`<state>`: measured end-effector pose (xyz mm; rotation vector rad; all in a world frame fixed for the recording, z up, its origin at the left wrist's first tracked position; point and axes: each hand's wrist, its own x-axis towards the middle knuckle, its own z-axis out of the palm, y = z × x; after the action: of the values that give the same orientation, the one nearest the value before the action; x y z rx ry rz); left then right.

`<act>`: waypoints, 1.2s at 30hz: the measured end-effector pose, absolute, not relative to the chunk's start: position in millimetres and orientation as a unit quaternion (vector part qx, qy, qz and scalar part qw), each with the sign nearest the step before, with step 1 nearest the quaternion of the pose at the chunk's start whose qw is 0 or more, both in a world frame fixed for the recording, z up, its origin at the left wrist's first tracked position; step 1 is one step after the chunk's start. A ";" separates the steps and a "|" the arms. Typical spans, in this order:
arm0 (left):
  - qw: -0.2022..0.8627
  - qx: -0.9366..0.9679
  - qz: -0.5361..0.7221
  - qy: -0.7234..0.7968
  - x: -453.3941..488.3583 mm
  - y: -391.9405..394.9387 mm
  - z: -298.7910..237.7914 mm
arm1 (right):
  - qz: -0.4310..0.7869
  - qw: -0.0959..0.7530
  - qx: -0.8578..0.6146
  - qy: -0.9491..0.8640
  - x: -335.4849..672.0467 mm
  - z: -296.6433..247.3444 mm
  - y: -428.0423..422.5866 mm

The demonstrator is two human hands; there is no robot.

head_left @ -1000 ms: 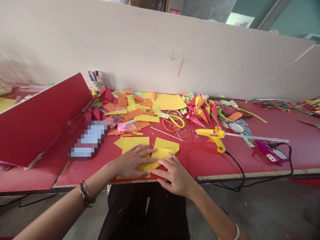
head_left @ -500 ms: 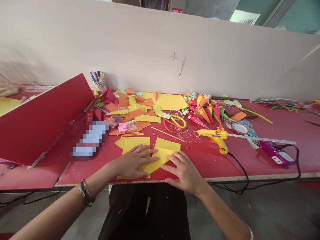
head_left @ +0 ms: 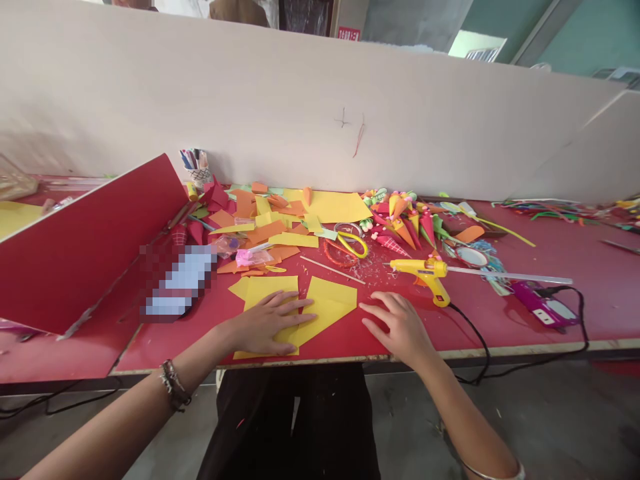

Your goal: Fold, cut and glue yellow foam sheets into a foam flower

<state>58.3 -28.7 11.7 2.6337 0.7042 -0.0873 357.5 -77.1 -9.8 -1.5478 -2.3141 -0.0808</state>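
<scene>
My left hand [head_left: 273, 323] lies flat with fingers spread across two yellow paper pieces near the table's front edge. Under its palm is the left yellow sheet [head_left: 260, 293]; its fingertips reach onto the right yellow piece [head_left: 330, 303], which has a slanted lower edge. My right hand [head_left: 397, 327] is raised a little to the right of that piece, fingers apart and slightly curled, holding nothing. Beyond it lies a yellow hot glue gun [head_left: 423, 270] with a long clear glue stick [head_left: 510, 275] in its back end.
Orange and yellow paper scraps [head_left: 270, 230] lie behind the sheets. Nearby are small paper cones [head_left: 400, 220], a thin stick [head_left: 333, 270] and a purple power strip [head_left: 543, 307]. A red board [head_left: 100, 247] leans at left, by a pen cup [head_left: 199, 175]. A pale partition [head_left: 250, 100] stands behind.
My right hand has left the right yellow piece and moved rightward. The flap that was folded on that piece now lies flat. My left hand stays in place.
</scene>
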 end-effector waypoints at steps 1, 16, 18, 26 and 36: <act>0.204 0.945 -0.031 0.254 58.3 -28.7 12.1 | -0.029 0.182 -0.561 -0.807 358.0 -9.9 -77.5; 0.084 0.959 0.033 0.267 82.6 -35.4 20.9 | 0.198 0.206 -0.571 -0.770 304.6 0.3 -75.6; 0.041 0.958 0.053 0.280 90.1 -38.3 22.4 | 0.230 0.210 -0.577 -0.755 306.1 1.7 -74.7; -0.116 0.947 0.079 0.290 114.9 -43.8 34.1 | 0.446 0.356 -0.518 -0.637 306.2 10.8 -70.1; -0.160 0.929 0.208 0.259 98.3 -40.0 33.7 | 0.331 0.474 -0.458 -0.675 295.5 31.3 -80.8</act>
<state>98.3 -40.0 33.7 3.2609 0.9094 0.7315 295.5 -80.8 31.3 -1.1193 -1.6520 0.8098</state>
